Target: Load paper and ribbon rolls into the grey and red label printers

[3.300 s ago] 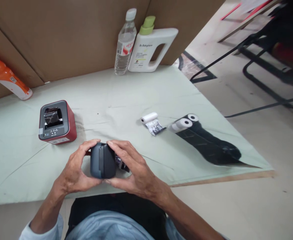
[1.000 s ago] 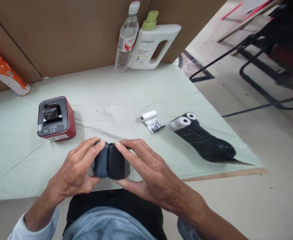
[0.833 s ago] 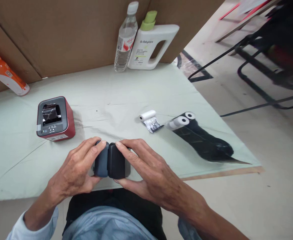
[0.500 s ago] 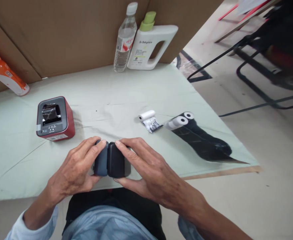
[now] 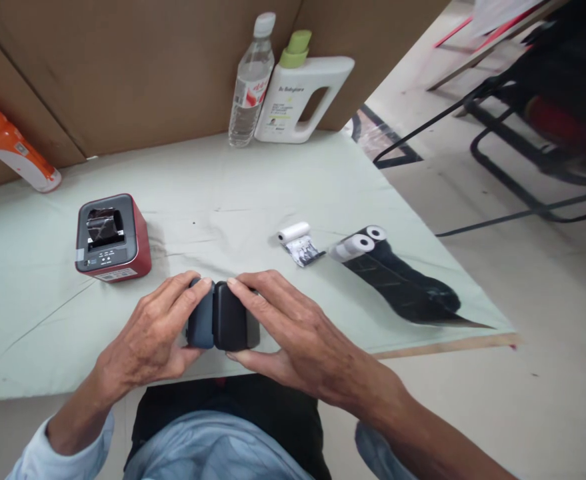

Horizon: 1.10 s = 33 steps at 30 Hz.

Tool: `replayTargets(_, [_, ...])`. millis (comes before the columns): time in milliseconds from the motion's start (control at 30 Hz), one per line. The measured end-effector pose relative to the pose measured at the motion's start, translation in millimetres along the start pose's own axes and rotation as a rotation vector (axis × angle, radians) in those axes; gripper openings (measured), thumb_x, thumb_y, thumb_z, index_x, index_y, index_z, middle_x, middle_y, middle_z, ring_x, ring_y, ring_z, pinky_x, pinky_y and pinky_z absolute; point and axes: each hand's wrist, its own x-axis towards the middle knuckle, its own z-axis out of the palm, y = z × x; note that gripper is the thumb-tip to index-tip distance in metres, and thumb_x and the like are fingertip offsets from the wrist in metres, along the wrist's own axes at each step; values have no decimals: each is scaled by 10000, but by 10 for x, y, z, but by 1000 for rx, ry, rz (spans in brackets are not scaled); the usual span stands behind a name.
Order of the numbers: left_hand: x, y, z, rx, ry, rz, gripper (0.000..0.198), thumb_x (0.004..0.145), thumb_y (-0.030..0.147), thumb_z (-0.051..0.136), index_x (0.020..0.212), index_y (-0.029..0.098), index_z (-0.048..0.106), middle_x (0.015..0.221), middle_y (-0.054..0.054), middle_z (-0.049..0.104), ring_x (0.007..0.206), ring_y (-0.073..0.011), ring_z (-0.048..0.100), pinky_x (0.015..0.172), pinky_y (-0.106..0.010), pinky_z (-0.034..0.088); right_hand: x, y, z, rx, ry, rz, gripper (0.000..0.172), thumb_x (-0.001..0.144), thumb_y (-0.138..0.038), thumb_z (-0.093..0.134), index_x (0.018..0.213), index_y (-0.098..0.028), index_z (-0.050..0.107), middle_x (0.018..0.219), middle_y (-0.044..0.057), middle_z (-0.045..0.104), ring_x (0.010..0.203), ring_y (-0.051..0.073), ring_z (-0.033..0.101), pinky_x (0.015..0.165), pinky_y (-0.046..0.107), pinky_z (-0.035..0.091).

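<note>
At the near edge of the table, my left hand (image 5: 155,333) grips a small dark blue box with rounded corners (image 5: 201,323). My right hand (image 5: 287,327) holds a similar black box with a greyish side (image 5: 231,320). The two boxes stand side by side, almost or just touching; I cannot tell whether they are joined. Thumbs and fingers press on their outer sides and edges. Left of the hands sits a red box-shaped printer (image 5: 113,237) with a dark top and a curl of black printed paper. A small white paper roll (image 5: 294,233) with a printed strip lies beyond my right hand.
Two more paper rolls (image 5: 357,245) trail long black strips (image 5: 407,287) toward the table's right corner. A water bottle (image 5: 250,87) and a white detergent jug (image 5: 293,100) stand against the brown back panel. An orange bottle (image 5: 13,147) leans at left. A black-framed chair (image 5: 517,160) stands beyond the table.
The view has shifted very slightly. Both hands keep the same grip on the blue and black boxes, which stay side by side.
</note>
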Motion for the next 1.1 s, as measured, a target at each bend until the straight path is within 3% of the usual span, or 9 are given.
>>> replayTargets(333, [-30, -42, -11, 7, 38, 29, 881, 734, 101, 734, 1557, 178, 429, 1464, -232, 603, 1375, -382, 623, 1107, -546, 585, 15, 104, 208, 152, 96, -57, 807, 919, -246, 750, 1620, -168, 357, 1276, 205, 638, 1134, 348, 655, 900, 538, 636])
replayTargets(1100, [-207, -170, 6, -106, 127, -29, 907, 783, 158, 826, 1593, 218, 422, 1515, -200, 610, 1420, -366, 602, 1168, -553, 553, 40, 33, 566, 251, 151, 28, 966, 837, -286, 881, 1650, -202, 366, 1412, 207, 648, 1316, 369, 651, 1091, 552, 598])
